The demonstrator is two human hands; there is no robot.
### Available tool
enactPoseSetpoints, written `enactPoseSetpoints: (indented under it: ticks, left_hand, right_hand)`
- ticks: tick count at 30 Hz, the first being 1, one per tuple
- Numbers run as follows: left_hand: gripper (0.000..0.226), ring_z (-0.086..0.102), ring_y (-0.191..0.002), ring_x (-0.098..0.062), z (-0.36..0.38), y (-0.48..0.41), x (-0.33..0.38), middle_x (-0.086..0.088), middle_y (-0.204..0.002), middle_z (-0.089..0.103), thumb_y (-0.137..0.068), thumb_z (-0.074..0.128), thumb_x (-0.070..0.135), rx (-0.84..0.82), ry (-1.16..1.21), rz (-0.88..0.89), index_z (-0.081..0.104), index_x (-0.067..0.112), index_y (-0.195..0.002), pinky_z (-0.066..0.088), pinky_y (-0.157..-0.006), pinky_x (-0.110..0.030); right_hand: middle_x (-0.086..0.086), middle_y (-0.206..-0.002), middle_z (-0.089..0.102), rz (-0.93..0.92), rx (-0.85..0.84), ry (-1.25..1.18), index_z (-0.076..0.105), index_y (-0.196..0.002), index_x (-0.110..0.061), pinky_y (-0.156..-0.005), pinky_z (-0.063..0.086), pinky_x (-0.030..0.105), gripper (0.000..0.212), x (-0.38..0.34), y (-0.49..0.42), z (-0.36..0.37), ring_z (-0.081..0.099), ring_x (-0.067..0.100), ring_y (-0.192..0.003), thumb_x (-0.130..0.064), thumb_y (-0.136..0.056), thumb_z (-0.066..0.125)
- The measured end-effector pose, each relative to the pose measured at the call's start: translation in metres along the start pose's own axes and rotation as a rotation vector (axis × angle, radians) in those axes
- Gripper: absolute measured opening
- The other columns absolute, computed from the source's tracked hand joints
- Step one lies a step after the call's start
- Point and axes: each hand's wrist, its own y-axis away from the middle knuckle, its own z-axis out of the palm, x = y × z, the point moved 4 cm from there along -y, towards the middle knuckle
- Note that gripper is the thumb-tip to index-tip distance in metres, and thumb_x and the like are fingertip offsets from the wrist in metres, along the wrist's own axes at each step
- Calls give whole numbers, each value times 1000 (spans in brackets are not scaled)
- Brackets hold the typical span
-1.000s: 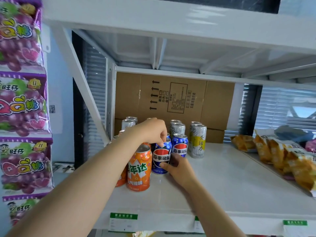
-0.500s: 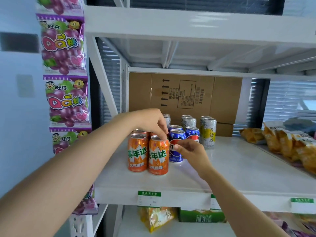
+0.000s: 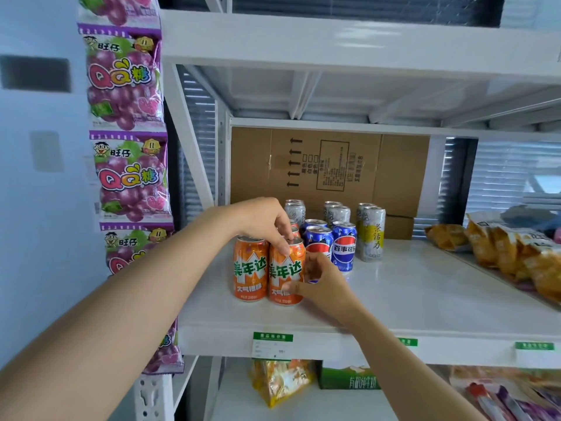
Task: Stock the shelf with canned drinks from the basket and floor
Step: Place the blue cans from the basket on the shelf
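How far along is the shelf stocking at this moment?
Done: blue cans and silver cans stand on the shelf. In hand: left hand and right hand hold an orange can at the front. Left: unknown; basket and floor are out of view.

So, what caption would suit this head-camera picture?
Left hand and right hand hold an orange can beside blue cans on a white shelf.

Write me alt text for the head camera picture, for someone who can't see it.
Two bare hands hold an orange can upright on a white shelf: the left hand grips its top, the right hand its side. A second orange can stands beside it, with blue cans next along, and silver-and-yellow cans and a cardboard box further back.
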Motion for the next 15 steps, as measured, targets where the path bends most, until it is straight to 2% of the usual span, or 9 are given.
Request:
enactPoseSetpoints:
  ticks: [5, 8, 11, 15]
  left_hand:
    - [35, 68, -90, -8, 2, -2, -5, 10, -99, 72, -74, 80, 40, 11, 12, -14, 75, 24, -105, 59, -81, -32]
    - [33, 68, -86, -8, 3, -1, -5, 12, -94, 72, -75, 80, 40, 16, 12, -12, 75, 23, -102, 58, -77, -29]
    - [32, 68, -86, -8, 3, -1, -4, 11, -94, 72, -75, 79, 39, 21, 6, -6, 75, 22, -102, 57, -75, -25]
    - [33, 69, -88, -10, 4, 0, -5, 10, -95, 73, -75, 79, 40, 20, 33, -18, 75, 21, -102, 59, -80, -33]
  right_hand:
    - [-7, -107, 70, -25, -20, -14, 57, -118, -25, -89, 55, 31, 58, 4, -4, -1, 66, 11, -100, -23, -69, 87]
    - [-9, -108, 70, -30, -37, -11, 58, -120, -26, -91, 55, 32, 55, 4, -5, -1, 65, 9, -102, -24, -72, 85]
    - [-10, -110, 70, -19, -44, -18, 59, -121, -25, -90, 54, 28, 53, 2, -3, -1, 65, 7, -103, -23, -74, 83]
    - [-14, -107, 69, -14, -64, -11, 58, -119, -26, -77, 50, 14, 48, -3, 1, -1, 64, 1, -98, -21, -77, 81]
